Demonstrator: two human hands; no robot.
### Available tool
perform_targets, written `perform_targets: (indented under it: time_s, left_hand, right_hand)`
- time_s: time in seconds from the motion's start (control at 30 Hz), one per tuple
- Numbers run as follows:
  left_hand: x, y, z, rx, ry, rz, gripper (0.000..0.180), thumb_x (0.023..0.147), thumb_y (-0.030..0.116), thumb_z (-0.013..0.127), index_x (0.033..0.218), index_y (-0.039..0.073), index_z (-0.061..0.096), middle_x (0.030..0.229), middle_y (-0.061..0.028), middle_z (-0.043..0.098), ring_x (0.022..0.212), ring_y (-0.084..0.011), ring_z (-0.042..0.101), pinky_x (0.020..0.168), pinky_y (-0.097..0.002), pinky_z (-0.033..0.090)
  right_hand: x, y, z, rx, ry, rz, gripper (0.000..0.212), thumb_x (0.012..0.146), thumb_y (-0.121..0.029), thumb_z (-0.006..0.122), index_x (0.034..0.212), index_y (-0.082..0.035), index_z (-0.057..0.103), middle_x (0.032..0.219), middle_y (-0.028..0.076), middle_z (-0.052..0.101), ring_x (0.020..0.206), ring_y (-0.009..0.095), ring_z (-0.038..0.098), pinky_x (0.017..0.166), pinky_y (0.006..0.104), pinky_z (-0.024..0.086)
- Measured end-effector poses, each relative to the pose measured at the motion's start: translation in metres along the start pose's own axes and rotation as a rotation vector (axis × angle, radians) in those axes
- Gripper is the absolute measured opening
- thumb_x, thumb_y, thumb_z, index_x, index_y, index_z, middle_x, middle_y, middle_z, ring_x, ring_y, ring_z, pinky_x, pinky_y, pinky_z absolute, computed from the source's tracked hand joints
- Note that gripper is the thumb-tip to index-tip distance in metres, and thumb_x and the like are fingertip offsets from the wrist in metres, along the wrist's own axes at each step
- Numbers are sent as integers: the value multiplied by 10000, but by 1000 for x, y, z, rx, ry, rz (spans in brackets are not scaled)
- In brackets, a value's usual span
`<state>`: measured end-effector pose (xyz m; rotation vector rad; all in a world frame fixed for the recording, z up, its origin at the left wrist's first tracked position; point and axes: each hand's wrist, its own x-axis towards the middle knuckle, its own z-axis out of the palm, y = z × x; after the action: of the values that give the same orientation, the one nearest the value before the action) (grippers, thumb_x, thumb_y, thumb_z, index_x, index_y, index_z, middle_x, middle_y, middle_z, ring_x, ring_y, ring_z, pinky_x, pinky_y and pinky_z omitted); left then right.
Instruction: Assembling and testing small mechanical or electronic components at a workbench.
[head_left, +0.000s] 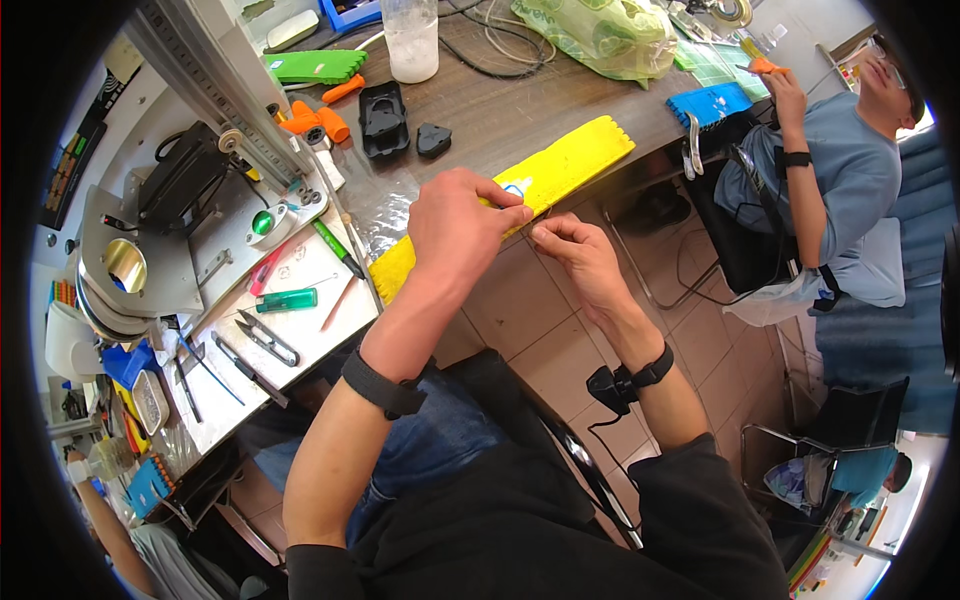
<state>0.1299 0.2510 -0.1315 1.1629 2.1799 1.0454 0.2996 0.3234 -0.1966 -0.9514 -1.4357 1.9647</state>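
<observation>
— Wire [541,213], thin and short, pinched between both hands just off the near edge of the surface [500,120], over the yellow toothed strip [560,165].

— Held how?

— Left hand [455,228]: fingers [510,217] closed down tight on one end, knuckles up, partly covering the strip. Right hand [585,255]: fingers curled shut on the other end, just beside the left.

— Progress?

— Hard to judge. Looks mid-handling; wire too fine to show any join or cut. Green-handled tool [286,299] and small snips [266,338] lying untouched on the white tray to the left.

— Around that?

— Black moulded parts [383,118], orange pieces [318,122], clear plastic bottle [411,40], tangled cables, green bag [600,35]. Metal press-like rig [190,190] far left. Tiled floor below. Across the corner, a seated person in a blue shirt [830,170], busy with something orange.
</observation>
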Motion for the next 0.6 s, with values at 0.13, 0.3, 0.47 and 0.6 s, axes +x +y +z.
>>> perform_targets:
  time_s: [0.13,0.3,0.47,0.6]
  left_hand:
    - [-1,-1,3,7,29,22,253,673,288,862,864,132,806,929,-58,721,833,-242,690,746,-354,523]
    - [-1,-1,2,38,33,30,251,674,290,859,863,133,806,941,-52,718,841,-244,690,754,-355,523]
    - [-1,0,3,21,20,36,246,698,299,843,864,123,803,940,-62,717,843,-249,689,768,-354,520]
    - [2,-5,-4,-1,-45,30,305,774,329,807,930,68,785,953,-71,719,818,-209,683,721,-340,523]
  right_hand:
    - [-2,-2,2,-110,10,-12,169,910,-149,699,955,14,711,1002,50,551,947,132,529,864,271,401]
    - [2,12,-2,-190,23,-2,188,904,-162,700,957,18,706,1021,67,549,975,154,521,869,293,397]
    - [11,38,-13,-187,54,73,206,899,-171,695,967,22,706,1068,86,561,1003,184,540,890,306,398]
    - [11,38,-8,-245,72,108,217,892,-172,694,985,24,710,1076,118,606,1021,208,573,898,321,425]
